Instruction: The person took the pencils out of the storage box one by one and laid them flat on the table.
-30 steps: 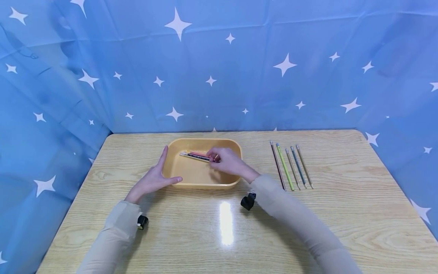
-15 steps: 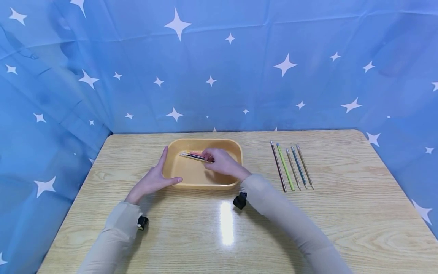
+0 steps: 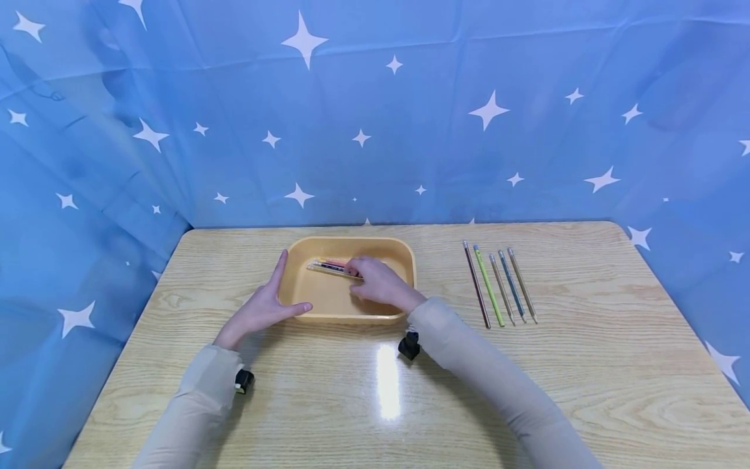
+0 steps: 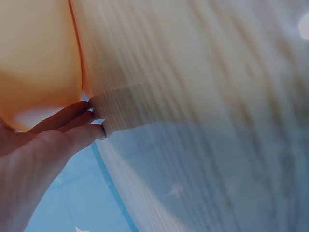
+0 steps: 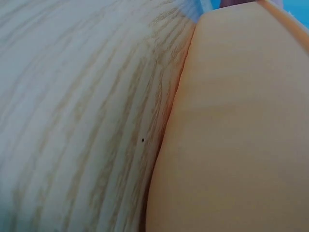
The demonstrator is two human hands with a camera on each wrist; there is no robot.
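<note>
Taking the clock from the middle of the shallow, rounded rectangular tan tray point(image 3: 346, 319), with twelve towards the curtain, the person's left hand point(image 3: 263, 301) lay between eight and nine o'clock. It was spread wide, its thumb over the near rim and its straight fingers along the tray's outer side; it touched the tray without curling round it. The left wrist view showed those fingers stretched out beside the tray wall.

The right hand point(image 3: 379, 281) was inside the tray at three o'clock, palm down and partly open. Its thumb stood apart from its fingers, which bent over the right ends of a bundle of thin pencils point(image 3: 331, 267), pink, dark and pale ones among them. The bundle lay on the tray floor at ten o'clock, eraser ends to the left; the hand hid its other ends.

Well apart at three o'clock, a row of five slender pencils point(image 3: 489, 285), maroon, lime green, gold, blue and gold-brown, lay side by side on the pale wood-grain table point(image 3: 328, 404), all tilted from half past eleven to half past five. At twelve, beyond the table, hung a blue curtain point(image 3: 422, 150) with white four-pointed stars.
</note>
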